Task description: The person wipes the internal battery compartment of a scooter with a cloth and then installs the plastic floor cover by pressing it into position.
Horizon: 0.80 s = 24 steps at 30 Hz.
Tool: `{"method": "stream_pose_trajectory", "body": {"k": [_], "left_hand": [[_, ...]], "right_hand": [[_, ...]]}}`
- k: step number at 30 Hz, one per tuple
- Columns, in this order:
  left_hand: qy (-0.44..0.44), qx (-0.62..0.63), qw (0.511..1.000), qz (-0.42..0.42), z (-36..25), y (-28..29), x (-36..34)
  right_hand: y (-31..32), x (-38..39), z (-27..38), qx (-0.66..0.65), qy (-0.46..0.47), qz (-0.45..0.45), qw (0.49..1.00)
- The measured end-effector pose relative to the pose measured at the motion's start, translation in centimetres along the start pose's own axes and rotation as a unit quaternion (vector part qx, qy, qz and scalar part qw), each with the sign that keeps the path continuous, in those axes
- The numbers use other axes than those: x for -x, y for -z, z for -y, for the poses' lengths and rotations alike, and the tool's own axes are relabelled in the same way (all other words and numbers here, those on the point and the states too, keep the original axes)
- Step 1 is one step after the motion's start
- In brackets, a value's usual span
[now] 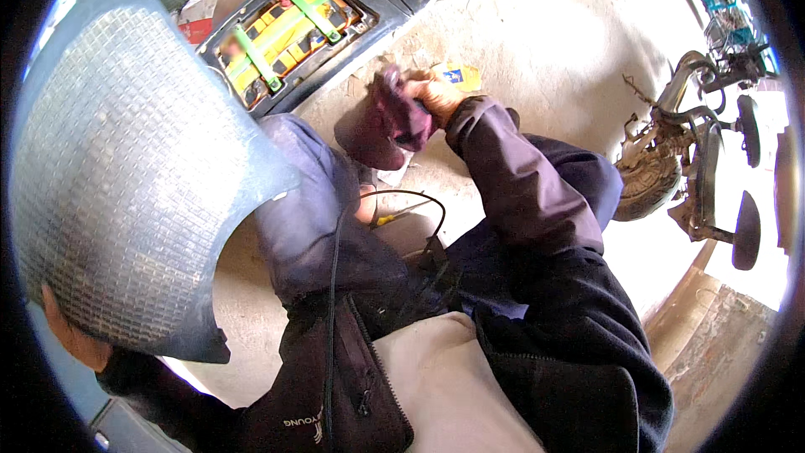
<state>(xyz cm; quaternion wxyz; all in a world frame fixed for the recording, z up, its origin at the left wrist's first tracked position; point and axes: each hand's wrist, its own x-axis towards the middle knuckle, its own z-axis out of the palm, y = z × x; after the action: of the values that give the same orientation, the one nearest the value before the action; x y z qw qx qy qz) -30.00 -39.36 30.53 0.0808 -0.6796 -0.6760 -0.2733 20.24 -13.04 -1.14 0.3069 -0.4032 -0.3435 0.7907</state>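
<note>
A large grey-blue panel (126, 168) with a grid-textured face stands tilted at the left, one rounded cutout along its edge. My left hand (75, 335) grips the panel's lower left edge; most of its fingers are hidden behind it. Beyond my knees, my right hand (440, 99) is closed around a crumpled maroon cloth (390, 126), held apart from the panel. At the top left, a dark body part (373, 59) has an open compartment holding a yellow-and-black pack (285, 32) under two green straps (310, 13).
A yellow-and-blue packet (461, 77) lies on the floor just past my right hand. A thin black cable (335, 285) loops over my lap. To the right stands a dirty wheel (646, 189) with metal tubes and pedal-like pads (746, 231). Teal crates (725, 0) are at the far right.
</note>
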Motion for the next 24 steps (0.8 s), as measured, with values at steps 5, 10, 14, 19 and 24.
{"method": "stream_pose_trajectory", "body": {"k": [5, 10, 14, 19, 24], "left_hand": [[-0.083, 0.073, 0.994, 0.011, 0.6, -2.2, 1.7], [-0.002, 0.102, 0.995, -0.012, -1.1, -4.6, 2.6], [0.013, 0.134, 0.991, -0.001, -1.8, -4.5, 3.0], [0.076, 0.168, 0.983, -0.006, -1.7, -4.7, 3.3], [-0.078, -0.043, 0.995, -0.045, -2.9, -6.1, 2.6]], "right_hand": [[-3.3, 0.2, 3.7, -0.215, 0.062, 0.024, 0.974], [-7.3, -1.0, -1.5, -0.059, 0.071, 0.041, 0.995], [-10.9, -2.0, -6.9, 0.190, 0.077, 0.039, 0.978], [-12.6, -1.5, -7.8, 0.389, 0.100, 0.019, 0.916], [-11.9, -1.3, -6.7, 0.429, 0.070, 0.029, 0.900]]}}
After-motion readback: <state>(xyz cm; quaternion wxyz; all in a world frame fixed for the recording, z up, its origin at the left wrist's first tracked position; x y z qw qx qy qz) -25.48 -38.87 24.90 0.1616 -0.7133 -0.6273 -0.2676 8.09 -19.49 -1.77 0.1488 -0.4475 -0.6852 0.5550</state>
